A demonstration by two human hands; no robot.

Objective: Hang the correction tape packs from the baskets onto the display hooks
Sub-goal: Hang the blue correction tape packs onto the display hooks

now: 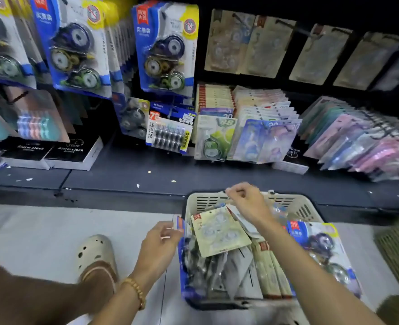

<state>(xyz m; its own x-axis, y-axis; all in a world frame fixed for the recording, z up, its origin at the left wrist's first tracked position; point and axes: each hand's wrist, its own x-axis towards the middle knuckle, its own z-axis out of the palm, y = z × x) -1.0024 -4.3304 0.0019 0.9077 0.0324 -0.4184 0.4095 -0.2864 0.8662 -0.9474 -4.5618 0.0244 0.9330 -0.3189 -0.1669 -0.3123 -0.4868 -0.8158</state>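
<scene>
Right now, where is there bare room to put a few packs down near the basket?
Bare spots: the dark ledge between the alarm clock boxes and the basket, and the pale floor left of the sandalled foot. The basket itself is crammed, with both hands in it.

two black boxes (70, 152) on the dark shelf each read "alarm clock". right of them, a hanging pack of small black rollers (169, 134) shows "72" in white on red and "value pack" down its left edge. further right, pastel blister cards (267, 137) show "20". the chinese print elsewhere is too blurred to read.
</scene>
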